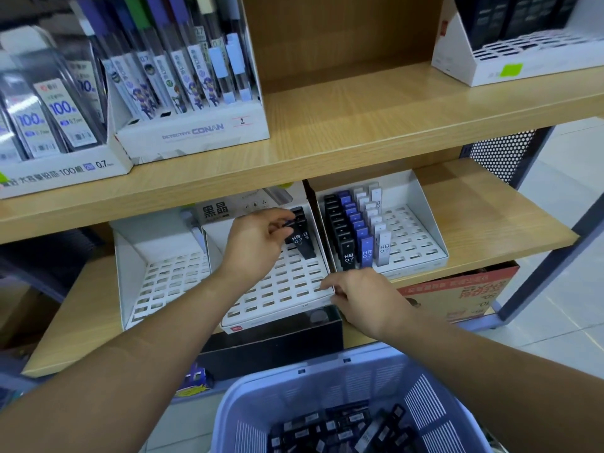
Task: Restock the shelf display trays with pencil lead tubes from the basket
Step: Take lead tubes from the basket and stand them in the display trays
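- The left hand (pixel 256 245), at the centre of the frame, pinches a black tube (pixel 296 238) near its top between thumb and fingertips. The other fingers are curled in. Holding it high probably leaves the bottom end free to find a slot.
- That tube is at the far right column of the middle tray (pixel 287 289), leaning among a few black ones already seated there. I cannot tell whether its foot has entered a slot.
- The right hand (pixel 359 299), right of centre, has thumb and fingers curled round the tray's front right corner. This looks meant to brace the light card tray against the push of insertion.
- The middle tray sits forward of its neighbours on the lower shelf (pixel 474 223), likely for easier reach. Most of its slots are bare.
- The basket (pixel 294 384) is at the bottom of the frame, directly below the hands, so the spare tubes (pixel 343 429) heaped in it are close by.
- The right tray (pixel 411 237) holds tidy columns of black, blue and white tubes on its left half, sorted by colour.
- The left tray (pixel 163 279) shows only bare slots.
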The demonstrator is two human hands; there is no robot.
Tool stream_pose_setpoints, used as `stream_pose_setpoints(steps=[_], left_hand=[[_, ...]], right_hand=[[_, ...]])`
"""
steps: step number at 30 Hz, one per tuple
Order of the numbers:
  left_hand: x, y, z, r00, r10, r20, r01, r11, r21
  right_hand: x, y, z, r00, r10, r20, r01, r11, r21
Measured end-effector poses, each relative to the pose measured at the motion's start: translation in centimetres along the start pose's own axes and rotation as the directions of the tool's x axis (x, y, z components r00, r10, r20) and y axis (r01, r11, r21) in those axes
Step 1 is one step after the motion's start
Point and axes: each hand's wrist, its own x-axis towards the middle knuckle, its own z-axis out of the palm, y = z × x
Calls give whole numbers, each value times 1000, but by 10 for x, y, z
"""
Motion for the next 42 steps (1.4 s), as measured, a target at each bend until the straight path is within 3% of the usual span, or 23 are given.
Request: stream_pose_setpoints(steps=[4,8,11,17,20,23,26,29,34,37,39,42], left_hand=[[-3,-5,-3,1000,-1,-21,0,1000,-10],[-4,5,0,986,167,-1,-165,977,136],[0,22,-4,972,234,-9,-230,962,150],[-16,43,-11,978,205,37,-205,979,8],[-27,62,-2,988,150,46,-141,979,-149],[-28,84,15,991,134,-2,-131,961,-243],[-15,97,37,977,215,4,-212,970,-121],[9,101,60,959,283,4,-283,959,29],[57,109,92,977,160,138,-189,955,229],[75,109,105,962,197,190,-256,892,372],[81,106,109,951,226,210,-295,864,408],[87,106,111,963,133,234,-202,932,301]], right_hand=[[3,-8,2,998,-57,-5,57,994,-89],[2,-10,5,997,-48,54,54,992,-116],[-3,-9,5,993,-72,93,77,995,-58],[-16,11,-26,995,9,97,-11,1000,17],[-18,31,-45,996,86,19,-87,995,50],[-18,58,-63,968,200,-149,-191,979,72],[-24,82,-73,935,266,-235,-265,964,39],[-32,92,-71,954,278,-115,-285,958,-47],[-30,98,-73,938,326,-115,-316,944,93],[-28,104,-75,929,342,-139,-320,934,158],[-29,105,-75,936,332,-121,-308,934,180],[-30,104,-73,937,334,-99,-310,930,197]])
